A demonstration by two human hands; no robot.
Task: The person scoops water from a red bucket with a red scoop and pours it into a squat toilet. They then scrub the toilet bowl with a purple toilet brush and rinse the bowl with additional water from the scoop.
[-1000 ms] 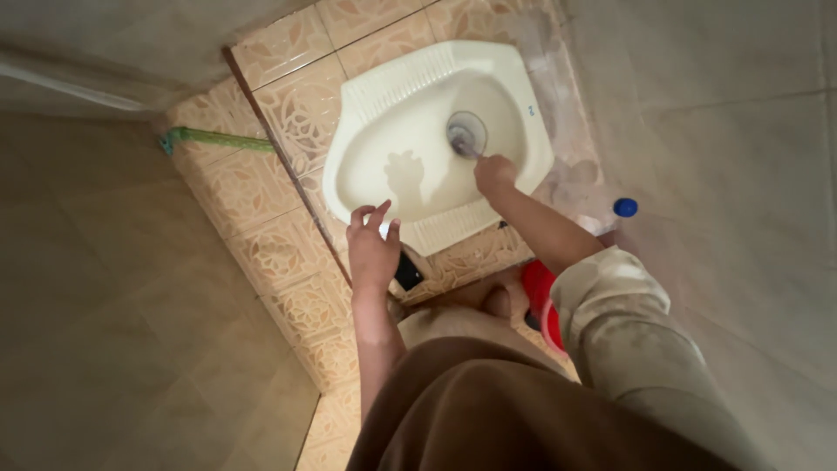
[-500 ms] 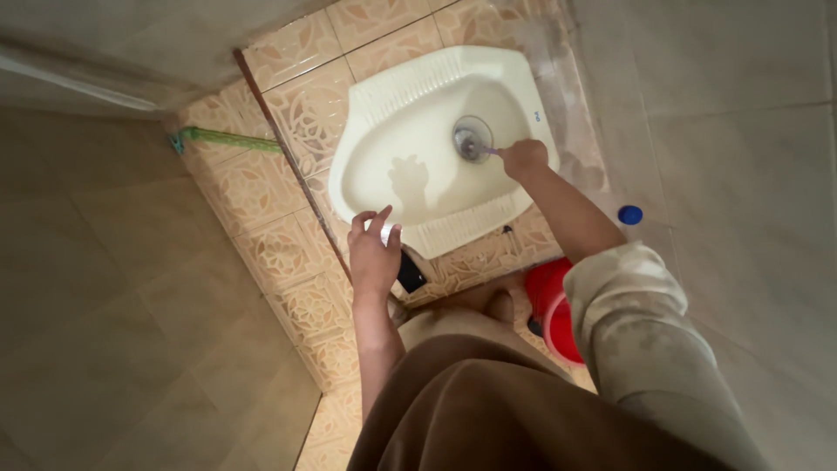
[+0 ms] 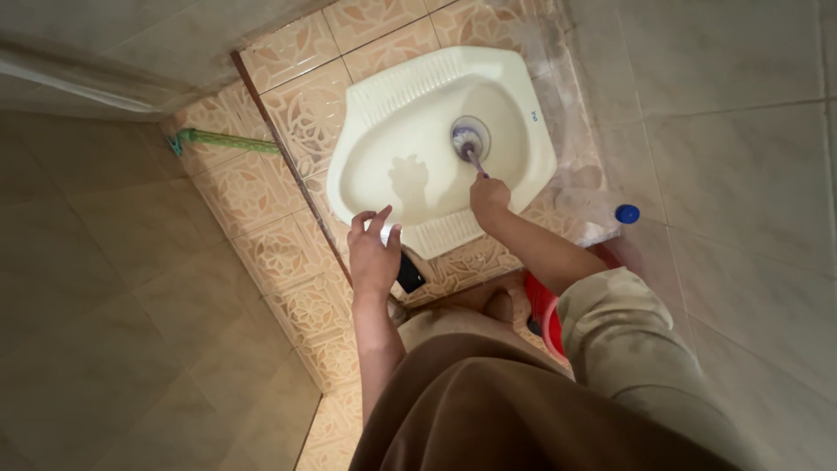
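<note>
- Right hand (image 3: 488, 196) fisted round purple brush (image 3: 471, 148) handle; brush head down in drain hole of cream squat toilet pan (image 3: 392, 139).
- Left hand (image 3: 373, 253) loosely spread, empty, hovering over near rim of pan.
- Red bucket (image 3: 542, 305) by right knee; blue-capped bottle (image 3: 602, 208) on patterned floor tiles (image 3: 261, 192), right of pan.

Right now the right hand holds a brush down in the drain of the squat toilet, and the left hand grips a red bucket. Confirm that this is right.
Not quite. The left hand grips no bucket: it hovers with fingers spread over the near rim of the squat toilet. The red bucket stands behind the right arm. The head view shows this. The right hand does hold the brush in the drain.
</note>
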